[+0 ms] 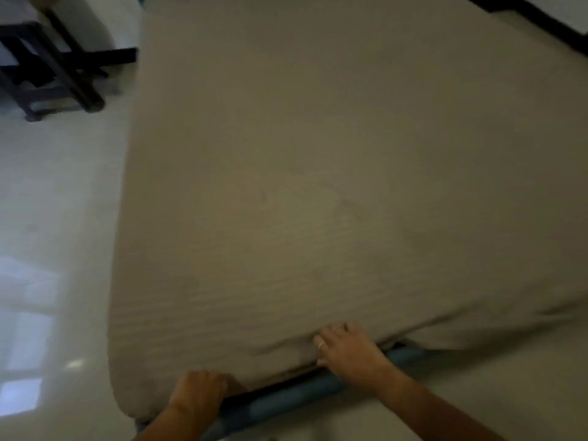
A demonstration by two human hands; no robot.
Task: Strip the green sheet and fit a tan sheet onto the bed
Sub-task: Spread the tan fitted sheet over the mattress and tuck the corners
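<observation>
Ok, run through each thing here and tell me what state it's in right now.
tan sheet: spread over the mattress top, near edge loose.
left hand: fingers curled on the sheet's near edge.
right hand: fingers pressing into the sheet's near edge.
blue bed frame: exposed under the near edge.
dark stool: on the floor.

I am in a bedroom at home: a wide bed [318,381] dressed in a tan sheet [318,170] fills my view, pale glossy floor tiles [57,233] run alongside it, and a dark wooden stool [47,68] stands nearby.
</observation>
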